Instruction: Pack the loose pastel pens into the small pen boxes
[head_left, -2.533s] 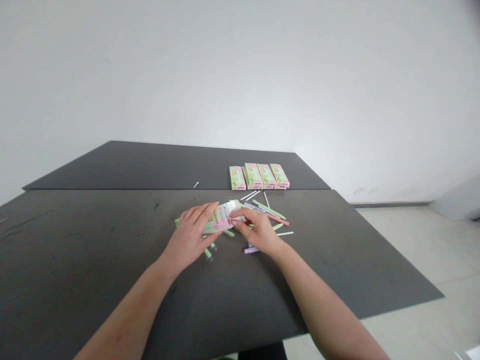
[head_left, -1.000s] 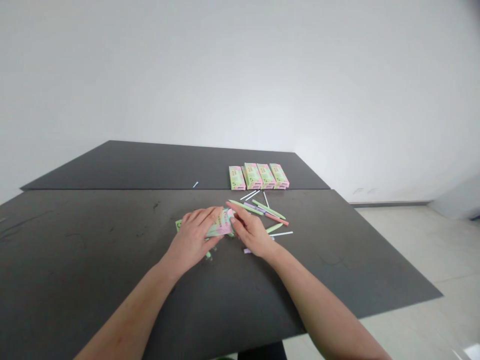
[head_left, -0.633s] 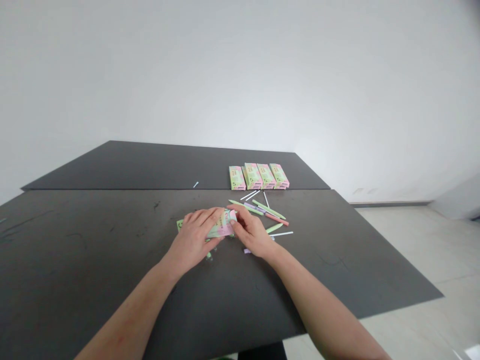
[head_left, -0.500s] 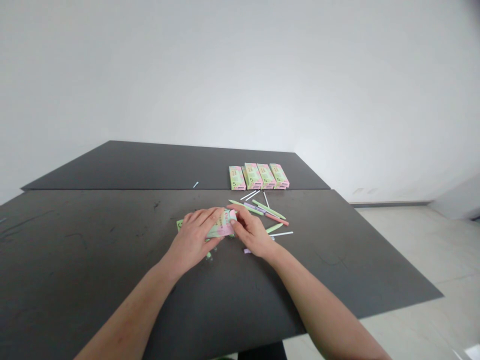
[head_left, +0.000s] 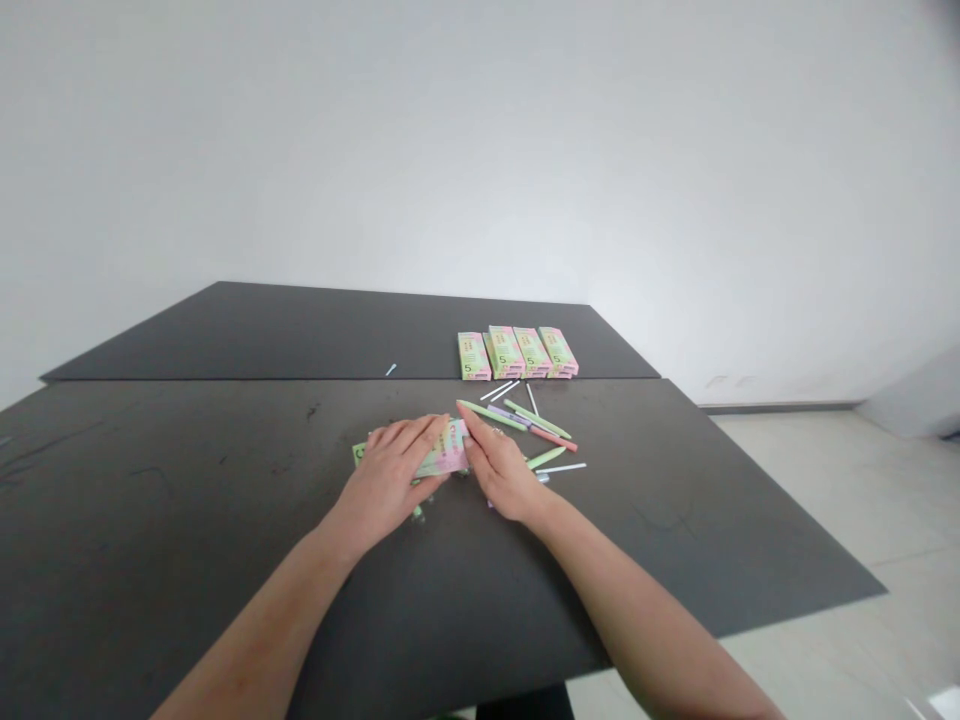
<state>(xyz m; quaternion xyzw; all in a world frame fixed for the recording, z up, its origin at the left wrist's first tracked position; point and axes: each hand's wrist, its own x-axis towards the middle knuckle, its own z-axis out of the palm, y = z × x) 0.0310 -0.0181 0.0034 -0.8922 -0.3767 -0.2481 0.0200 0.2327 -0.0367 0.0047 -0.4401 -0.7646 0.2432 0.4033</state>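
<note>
A small pink and green cardboard box (head_left: 448, 452) lies crosswise on the dark table, its left end showing past my fingers. My left hand (head_left: 394, 462) grips it from above, fingers over the far side and thumb along the near side. Against the box's right end presses my right hand (head_left: 499, 462), its fingers straight and close together, covering the end flap. Just beyond the right hand lie green pens (head_left: 493, 415), a purple one and a red pen (head_left: 553, 437). A small green piece (head_left: 418, 511) with a clear tip sits below the left hand.
Several similar pink and green boxes (head_left: 507, 352) are stacked at the back of the table (head_left: 225, 480). Thin white sticks (head_left: 532, 400) lie before them, another (head_left: 562, 468) right of my hand. A small light-blue piece (head_left: 391, 369) rests left of the stack. A white wall stands behind.
My right hand's fingers have straightened and flattened against the box's right end, where the flap edge showed before. The left hand stays in place on the box.
</note>
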